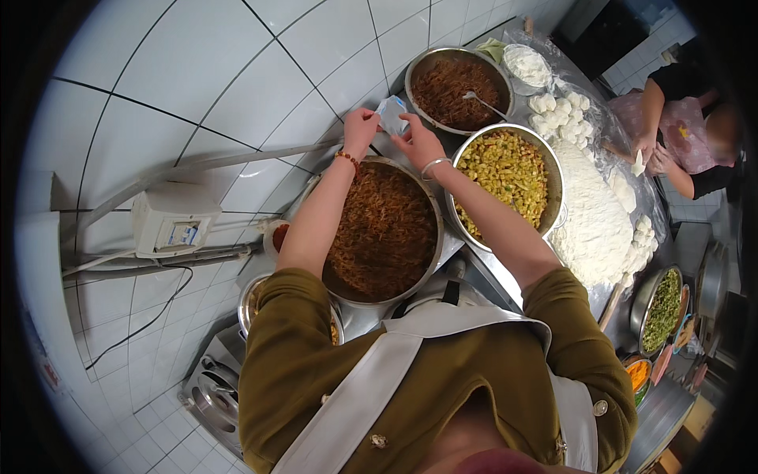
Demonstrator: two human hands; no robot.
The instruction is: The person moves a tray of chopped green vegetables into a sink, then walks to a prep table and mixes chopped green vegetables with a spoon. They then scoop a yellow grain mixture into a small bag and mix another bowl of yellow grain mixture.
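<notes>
Both of my hands reach forward over the far rim of a large metal basin of brown shredded filling (pixel 382 237). A small clear plastic bag (pixel 392 115) with blue print is between them. My left hand (pixel 361 131) pinches its left edge with thumb and fingers. At its right side is my right hand (pixel 418 141), thumb and forefinger at the bag's edge. Behind the right hand stands a second bowl of brown filling (pixel 456 92) with a metal spoon (pixel 482 105) in it. Beside my right forearm is a perforated metal bowl of diced yellow-green filling (pixel 503 178).
Flour (pixel 592 219) and dough pieces (pixel 559 115) cover the worktop at right. A co-worker's hands (pixel 651 157) hold dough across it. Bowls of chopped greens (pixel 662 314) and orange shreds (pixel 638 374) stand lower right. A tiled wall with pipes and a box (pixel 174 219) rises at left.
</notes>
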